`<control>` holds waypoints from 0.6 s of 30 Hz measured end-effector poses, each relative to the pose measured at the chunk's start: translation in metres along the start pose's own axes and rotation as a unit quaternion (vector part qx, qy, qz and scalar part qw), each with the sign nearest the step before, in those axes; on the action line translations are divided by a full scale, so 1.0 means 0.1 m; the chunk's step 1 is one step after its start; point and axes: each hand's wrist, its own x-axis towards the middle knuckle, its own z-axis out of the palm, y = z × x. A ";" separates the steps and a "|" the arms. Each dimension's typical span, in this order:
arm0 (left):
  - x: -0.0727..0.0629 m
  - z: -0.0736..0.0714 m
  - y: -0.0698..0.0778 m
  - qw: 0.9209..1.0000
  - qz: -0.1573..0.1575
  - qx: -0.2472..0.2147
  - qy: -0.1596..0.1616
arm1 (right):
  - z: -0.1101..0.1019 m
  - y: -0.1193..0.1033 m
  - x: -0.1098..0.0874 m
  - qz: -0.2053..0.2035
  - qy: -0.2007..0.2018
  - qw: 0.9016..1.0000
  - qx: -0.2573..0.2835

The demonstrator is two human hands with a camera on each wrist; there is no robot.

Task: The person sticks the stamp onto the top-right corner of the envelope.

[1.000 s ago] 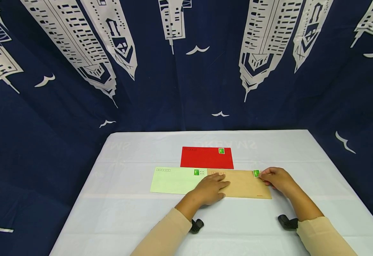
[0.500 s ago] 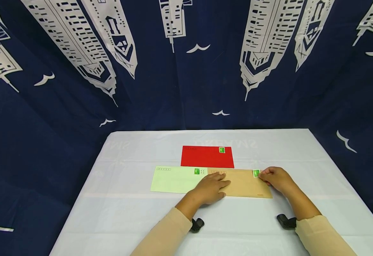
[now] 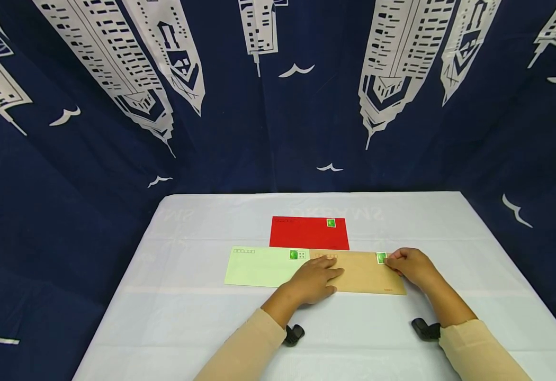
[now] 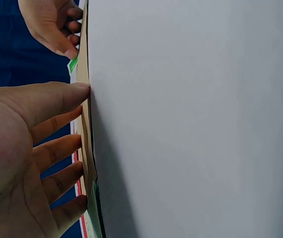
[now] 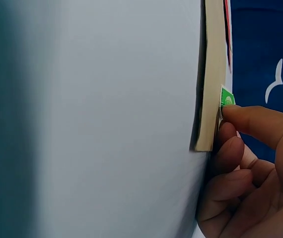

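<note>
A tan envelope (image 3: 361, 275) lies flat on the table. My left hand (image 3: 311, 279) rests on its left part, fingers spread; in the left wrist view the thumb and fingertips touch the paper. At the envelope's upper right corner, my right hand (image 3: 413, 266) pinches the edge of a green postage stamp (image 3: 381, 257) between thumb and finger. The right wrist view shows the stamp (image 5: 227, 96) upright at a slant, its lower corner hidden by the thumb. Whether its far edge touches the envelope, I cannot tell.
Left of the tan envelope, its edge under or against it, lies a light green envelope (image 3: 256, 270) bearing a green stamp (image 3: 293, 254). Behind them is a red envelope (image 3: 302, 234) with another stamp (image 3: 331, 223). A white cloth (image 3: 187, 312) covers the table; a dark blue curtain (image 3: 240, 148) hangs behind.
The right hand and the pinched stamp have shifted very slightly left, and the stamp now sits straighter over the corner. The left hand and the envelopes stay in place.
</note>
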 end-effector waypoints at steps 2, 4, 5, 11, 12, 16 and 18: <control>0.00 -0.01 0.00 1.000 0.001 0.002 0.000 | 0.00 0.01 0.01 -0.003 0.002 1.000 -0.005; 0.00 -0.01 0.00 1.000 0.001 0.003 -0.001 | 0.01 0.02 0.02 -0.004 0.003 1.000 -0.011; 0.00 -0.01 0.00 1.000 0.000 0.003 -0.001 | 0.02 0.02 0.03 -0.004 0.004 1.000 -0.014; 0.01 -0.01 -0.01 1.000 0.003 0.006 -0.002 | 0.02 0.02 0.04 -0.004 0.009 1.000 -0.027; 0.01 -0.01 -0.01 1.000 0.004 0.006 -0.002 | 0.02 0.01 0.04 -0.003 0.009 1.000 -0.028; 0.01 -0.01 -0.01 1.000 0.003 0.006 -0.003 | 0.03 0.02 0.04 -0.004 0.012 0.999 -0.032; 0.01 0.00 -0.01 1.000 0.002 0.006 -0.004 | 0.03 0.03 0.04 -0.003 0.013 0.999 -0.033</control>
